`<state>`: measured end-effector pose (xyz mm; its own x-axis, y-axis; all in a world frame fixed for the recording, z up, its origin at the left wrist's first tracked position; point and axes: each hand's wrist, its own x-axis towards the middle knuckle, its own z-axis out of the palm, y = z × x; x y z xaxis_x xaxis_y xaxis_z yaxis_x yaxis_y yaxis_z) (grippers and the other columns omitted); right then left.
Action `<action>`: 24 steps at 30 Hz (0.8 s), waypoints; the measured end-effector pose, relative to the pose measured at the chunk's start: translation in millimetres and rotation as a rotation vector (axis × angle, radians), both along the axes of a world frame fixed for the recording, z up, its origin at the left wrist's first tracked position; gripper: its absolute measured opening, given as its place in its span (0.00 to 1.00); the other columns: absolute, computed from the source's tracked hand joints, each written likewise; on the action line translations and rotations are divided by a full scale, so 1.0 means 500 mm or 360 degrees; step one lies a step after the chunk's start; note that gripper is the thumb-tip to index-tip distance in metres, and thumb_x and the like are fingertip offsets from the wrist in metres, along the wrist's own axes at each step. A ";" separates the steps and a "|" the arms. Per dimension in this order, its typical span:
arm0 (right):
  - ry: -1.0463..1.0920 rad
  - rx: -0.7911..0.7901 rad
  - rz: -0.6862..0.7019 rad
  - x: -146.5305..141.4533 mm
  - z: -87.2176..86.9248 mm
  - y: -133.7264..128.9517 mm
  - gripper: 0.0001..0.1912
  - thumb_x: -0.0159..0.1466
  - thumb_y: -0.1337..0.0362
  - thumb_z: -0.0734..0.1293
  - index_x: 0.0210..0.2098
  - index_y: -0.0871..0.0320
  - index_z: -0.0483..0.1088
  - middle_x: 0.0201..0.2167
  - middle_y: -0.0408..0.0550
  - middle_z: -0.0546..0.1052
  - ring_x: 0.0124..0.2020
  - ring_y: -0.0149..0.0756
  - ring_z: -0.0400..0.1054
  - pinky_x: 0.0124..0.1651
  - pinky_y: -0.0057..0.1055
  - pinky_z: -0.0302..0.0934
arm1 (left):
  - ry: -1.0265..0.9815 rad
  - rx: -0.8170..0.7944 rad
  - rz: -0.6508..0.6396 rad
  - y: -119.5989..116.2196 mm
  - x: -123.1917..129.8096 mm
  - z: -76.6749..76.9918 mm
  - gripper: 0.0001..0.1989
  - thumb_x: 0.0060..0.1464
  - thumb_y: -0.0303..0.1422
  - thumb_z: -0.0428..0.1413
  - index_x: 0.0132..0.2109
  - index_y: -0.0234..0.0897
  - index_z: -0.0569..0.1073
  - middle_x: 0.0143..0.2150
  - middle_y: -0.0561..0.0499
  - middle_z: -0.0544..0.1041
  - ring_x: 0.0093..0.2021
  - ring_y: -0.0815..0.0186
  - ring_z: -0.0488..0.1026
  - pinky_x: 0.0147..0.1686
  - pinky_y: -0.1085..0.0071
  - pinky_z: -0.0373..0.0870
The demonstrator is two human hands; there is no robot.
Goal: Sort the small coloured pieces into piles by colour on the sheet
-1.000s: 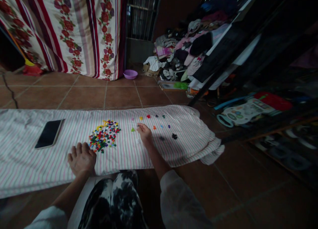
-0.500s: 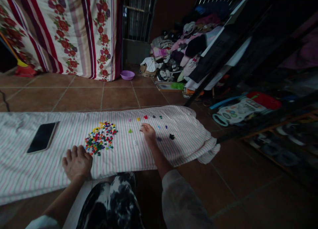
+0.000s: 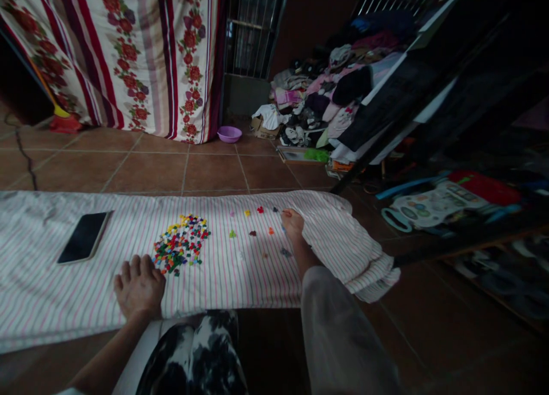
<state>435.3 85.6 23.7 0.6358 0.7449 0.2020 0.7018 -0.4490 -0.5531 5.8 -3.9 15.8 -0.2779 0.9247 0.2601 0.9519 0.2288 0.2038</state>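
Nearest, between the person's forearms, are knees in black-and-white patterned trousers [image 3: 193, 355]. To their right, a loose pale sleeve [image 3: 338, 326] covers the right arm to below the elbow. The left hand [image 3: 139, 287] lies palm down, relaxed and with nothing in its grip, on a white cloth with thin pink and grey stripes [image 3: 223, 289]. Just beyond its fingertips and to their right is a loose pile of tiny coloured pieces [image 3: 178, 246]; whether the thumb touches it is too small to tell. A dark-screened phone [image 3: 84, 238] lies on the cloth beyond the left hand, to its left.

The right hand [image 3: 293, 223] is farther forward, well to the right of the pile, its fingertips drawn together low over the cloth. Whether they pinch a piece cannot be told. Small single-colour clusters lie to its left and nearer the person: a grey cluster [image 3: 285, 252] just on the near side, then tan [image 3: 265, 255] and white [image 3: 241, 256] ones farther left. Level with the hand, going left, are orange [image 3: 270, 231], dark maroon [image 3: 253, 233] and lime green [image 3: 232, 234] ones. Just past the fingertips sits a dark cluster [image 3: 275, 209], with red, yellow and lilac ones to its left.

Across the tiled floor [image 3: 210, 172], beyond both hands, are a purple bowl [image 3: 230, 134], a flowered curtain [image 3: 150, 58] and, to the right, heaped clothes [image 3: 326, 92].
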 end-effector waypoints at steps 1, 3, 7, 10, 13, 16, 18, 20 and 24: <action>0.0001 -0.0036 -0.0005 0.003 0.002 0.006 0.18 0.59 0.68 0.58 0.42 0.60 0.76 0.38 0.51 0.79 0.39 0.35 0.72 0.43 0.25 0.62 | 0.0006 -0.0008 0.0005 0.001 0.000 0.000 0.25 0.57 0.36 0.37 0.56 0.33 0.67 0.61 0.37 0.66 0.64 0.50 0.55 0.60 0.50 0.52; 0.0005 -0.0102 0.0000 0.005 0.004 0.016 0.17 0.59 0.68 0.59 0.42 0.59 0.77 0.39 0.51 0.79 0.40 0.35 0.72 0.43 0.26 0.62 | 0.0016 -0.0024 0.0016 0.002 -0.001 -0.002 0.25 0.57 0.36 0.38 0.56 0.33 0.67 0.61 0.38 0.66 0.64 0.49 0.56 0.60 0.49 0.52; -0.0048 -0.0245 0.0023 0.003 0.004 0.034 0.16 0.59 0.68 0.60 0.41 0.57 0.77 0.38 0.53 0.79 0.40 0.37 0.72 0.42 0.27 0.61 | 0.0038 -0.0025 0.0035 0.004 -0.003 -0.010 0.25 0.57 0.36 0.38 0.57 0.32 0.67 0.62 0.38 0.66 0.64 0.49 0.56 0.61 0.49 0.52; -0.0054 -0.0336 0.0029 0.000 0.000 0.045 0.16 0.58 0.70 0.61 0.41 0.56 0.78 0.38 0.54 0.79 0.39 0.37 0.73 0.40 0.27 0.62 | 0.0053 -0.0009 0.0039 0.005 -0.004 -0.015 0.26 0.57 0.36 0.39 0.57 0.32 0.67 0.62 0.39 0.65 0.64 0.49 0.56 0.61 0.50 0.52; -0.0070 -0.0354 0.0050 -0.003 -0.004 0.053 0.17 0.58 0.71 0.61 0.42 0.57 0.78 0.39 0.55 0.79 0.40 0.38 0.73 0.41 0.27 0.62 | 0.0058 -0.0019 0.0038 0.006 -0.004 -0.016 0.26 0.57 0.36 0.39 0.58 0.31 0.67 0.62 0.38 0.65 0.64 0.49 0.56 0.61 0.50 0.51; -0.0072 -0.0361 0.0060 -0.004 -0.006 0.056 0.17 0.58 0.70 0.61 0.43 0.58 0.77 0.40 0.55 0.79 0.41 0.38 0.73 0.42 0.27 0.62 | 0.0044 -0.0036 0.0050 0.006 -0.002 -0.012 0.26 0.57 0.36 0.39 0.58 0.31 0.67 0.62 0.38 0.65 0.64 0.49 0.56 0.62 0.50 0.51; -0.0058 -0.0373 0.0060 -0.003 -0.007 0.058 0.17 0.58 0.71 0.62 0.44 0.58 0.77 0.40 0.54 0.79 0.42 0.37 0.73 0.43 0.26 0.62 | 0.0039 -0.0053 0.0050 0.006 -0.001 -0.009 0.25 0.58 0.36 0.39 0.58 0.31 0.67 0.62 0.38 0.65 0.65 0.50 0.56 0.62 0.50 0.51; -0.0037 -0.0378 0.0059 -0.001 -0.008 0.060 0.18 0.58 0.71 0.62 0.45 0.57 0.76 0.41 0.53 0.79 0.42 0.37 0.72 0.44 0.25 0.62 | 0.0049 -0.0056 0.0041 0.005 0.000 -0.007 0.25 0.58 0.35 0.39 0.58 0.31 0.67 0.62 0.38 0.65 0.65 0.50 0.55 0.61 0.50 0.51; 0.0006 -0.0378 0.0030 0.007 -0.010 0.065 0.20 0.58 0.72 0.61 0.47 0.58 0.75 0.41 0.52 0.79 0.44 0.37 0.72 0.46 0.25 0.62 | 0.0059 -0.0035 0.0036 0.005 -0.001 -0.008 0.25 0.58 0.35 0.39 0.58 0.31 0.67 0.62 0.38 0.65 0.65 0.50 0.55 0.62 0.50 0.51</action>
<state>438.8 118.1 18.9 0.6216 0.7832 0.0173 0.7095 -0.5535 -0.4361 5.6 -1.3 11.7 -0.2894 0.9239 0.2505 0.9532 0.2543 0.1633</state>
